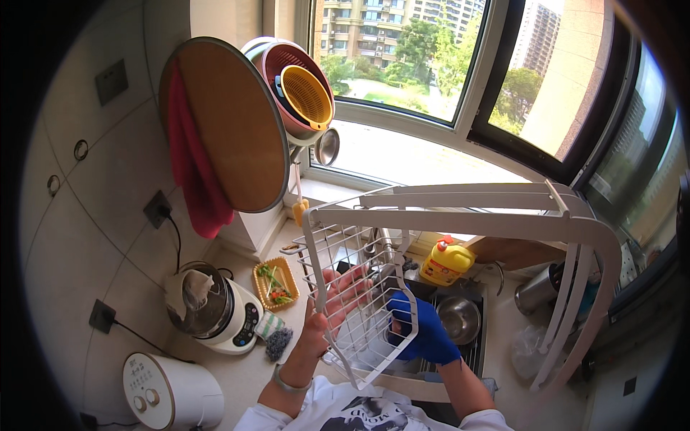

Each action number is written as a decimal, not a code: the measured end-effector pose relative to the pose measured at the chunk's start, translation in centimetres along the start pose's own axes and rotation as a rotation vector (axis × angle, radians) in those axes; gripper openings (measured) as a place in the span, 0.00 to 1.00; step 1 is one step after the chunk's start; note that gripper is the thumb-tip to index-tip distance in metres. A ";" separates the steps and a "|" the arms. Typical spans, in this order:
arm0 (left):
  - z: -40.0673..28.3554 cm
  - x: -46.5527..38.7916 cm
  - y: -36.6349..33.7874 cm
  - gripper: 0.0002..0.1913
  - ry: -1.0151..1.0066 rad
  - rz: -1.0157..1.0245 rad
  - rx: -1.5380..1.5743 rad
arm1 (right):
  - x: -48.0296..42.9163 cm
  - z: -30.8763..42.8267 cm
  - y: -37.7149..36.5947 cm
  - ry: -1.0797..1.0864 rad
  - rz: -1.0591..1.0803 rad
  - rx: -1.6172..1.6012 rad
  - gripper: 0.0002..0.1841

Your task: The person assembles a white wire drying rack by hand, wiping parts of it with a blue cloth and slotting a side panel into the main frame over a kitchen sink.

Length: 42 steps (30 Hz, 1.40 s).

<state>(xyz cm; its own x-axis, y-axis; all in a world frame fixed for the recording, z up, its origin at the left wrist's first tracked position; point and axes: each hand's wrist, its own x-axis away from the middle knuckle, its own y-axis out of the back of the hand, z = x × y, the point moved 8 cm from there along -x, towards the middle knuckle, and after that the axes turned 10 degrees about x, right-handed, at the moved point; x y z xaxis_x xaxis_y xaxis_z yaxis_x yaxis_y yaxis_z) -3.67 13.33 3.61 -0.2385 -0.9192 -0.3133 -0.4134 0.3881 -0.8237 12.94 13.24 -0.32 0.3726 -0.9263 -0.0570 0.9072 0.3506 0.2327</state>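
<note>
A white metal dish rack point(431, 220) with a wire basket point(358, 301) stands tilted before me, over the sink point(482, 301). My left hand point(334, 307) supports the basket at its left rim; its spread fingers show through the wires. At the basket's right side, my right hand point(396, 327) is mostly covered by a bunched blue cloth point(431, 334), which it presses against the wires. The cloth hides most of its fingers. Under the rack, a steel bowl point(458, 320) sits in the right part of the sink.
A yellow detergent bottle point(447, 264) stands behind the sink. Leftward are a basket of vegetable scraps point(276, 284), a steel-wool scourer point(278, 345), a countertop appliance point(237, 318) and a white cylindrical appliance point(199, 390). The rack's curved legs point(593, 301) reach right, near a plastic bag point(528, 350).
</note>
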 end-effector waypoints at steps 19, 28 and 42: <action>1.0 0.1 1.2 0.39 0.026 -0.015 -0.122 | -1.1 -0.6 -2.0 0.116 0.257 -0.087 0.13; 0.6 0.1 0.5 0.41 0.046 -0.153 -0.120 | -0.2 -2.2 -2.4 0.027 0.202 -0.212 0.16; 0.2 0.6 1.7 0.56 -0.057 -0.150 -0.072 | 1.5 -3.9 -2.8 -0.179 -0.007 -0.805 0.19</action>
<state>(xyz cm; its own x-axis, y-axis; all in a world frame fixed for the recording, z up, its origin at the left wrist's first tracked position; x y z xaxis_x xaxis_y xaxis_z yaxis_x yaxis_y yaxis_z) -4.34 13.40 1.87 -0.1198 -0.9687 -0.2173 -0.5027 0.2480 -0.8282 11.69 11.39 -4.81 0.3911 -0.9130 0.1158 0.7973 0.2732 -0.5382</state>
